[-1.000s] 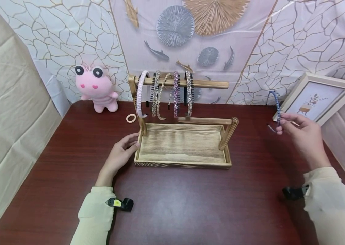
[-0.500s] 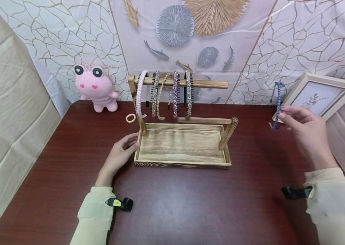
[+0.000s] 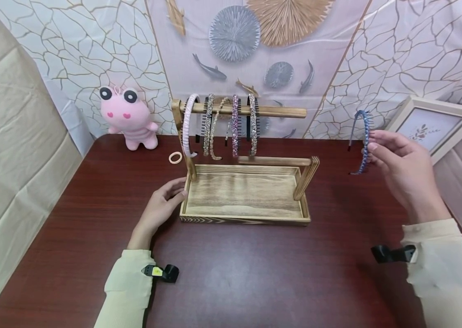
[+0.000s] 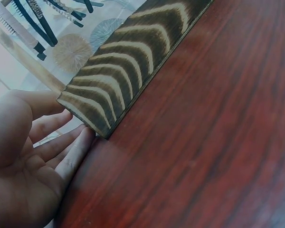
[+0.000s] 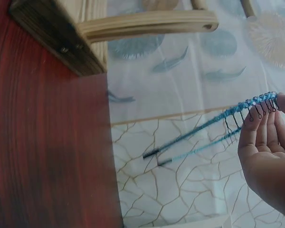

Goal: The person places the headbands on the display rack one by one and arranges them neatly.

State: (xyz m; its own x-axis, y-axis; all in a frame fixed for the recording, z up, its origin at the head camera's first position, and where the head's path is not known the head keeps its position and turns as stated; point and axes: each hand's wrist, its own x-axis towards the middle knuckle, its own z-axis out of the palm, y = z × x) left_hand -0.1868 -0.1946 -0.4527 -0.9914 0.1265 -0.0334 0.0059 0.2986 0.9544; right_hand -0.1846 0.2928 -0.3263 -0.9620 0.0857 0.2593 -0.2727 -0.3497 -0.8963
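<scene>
My right hand (image 3: 405,171) pinches a blue beaded headband (image 3: 365,141) with comb teeth and holds it in the air right of the wooden rack. In the right wrist view the headband (image 5: 228,114) has its two dark-tipped ends pointing away from the fingers. My left hand (image 3: 161,205) touches the left end of the rack's tray (image 3: 245,221), its fingers fairly straight along the outer wall. From the upper bar (image 3: 284,112) hang several headbands, among them a white wrapped one (image 3: 188,125), a purple glittery one (image 3: 236,127) and a silver one (image 3: 253,127).
A lower bar (image 3: 276,161) runs to the rack's right post (image 3: 306,180). Behind my right hand leans a picture frame (image 3: 432,127). A pink plush toy (image 3: 128,118) and a small cream ring (image 3: 175,157) are at the back left of the dark red table (image 3: 235,273).
My right hand has moved slightly up, and the blue headband has turned in its fingers so that its arch now faces more toward the camera. The left hand and rack stay still.
</scene>
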